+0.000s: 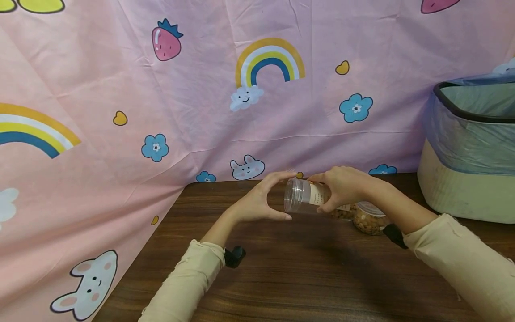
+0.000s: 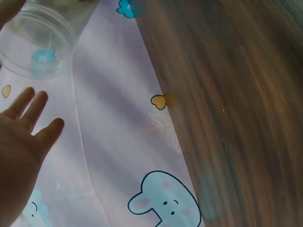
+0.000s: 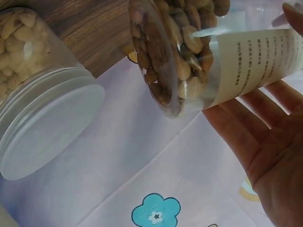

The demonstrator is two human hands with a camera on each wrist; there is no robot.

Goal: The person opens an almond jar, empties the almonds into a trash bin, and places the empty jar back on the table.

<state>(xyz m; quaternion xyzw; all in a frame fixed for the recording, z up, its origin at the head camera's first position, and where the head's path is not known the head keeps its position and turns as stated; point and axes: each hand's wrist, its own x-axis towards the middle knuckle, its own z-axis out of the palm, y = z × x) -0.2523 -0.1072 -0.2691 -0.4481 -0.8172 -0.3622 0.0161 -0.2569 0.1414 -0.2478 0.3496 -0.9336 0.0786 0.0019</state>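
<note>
My right hand grips a clear plastic jar from above and tips it on its side, with its ridged neck end towards the left. Through its wall, almonds show at the base, beside a cream label that my right fingers lie along. Across from the neck end, my left hand is spread in a wide C, thumb low and fingers high. In the left wrist view a gap shows between the left fingers and the jar's round end.
A second jar of almonds with a whitish lid stands on the dark wooden table, beside my right forearm. At the right is a beige bin lined with a bluish bag. A pink patterned cloth hangs behind the table.
</note>
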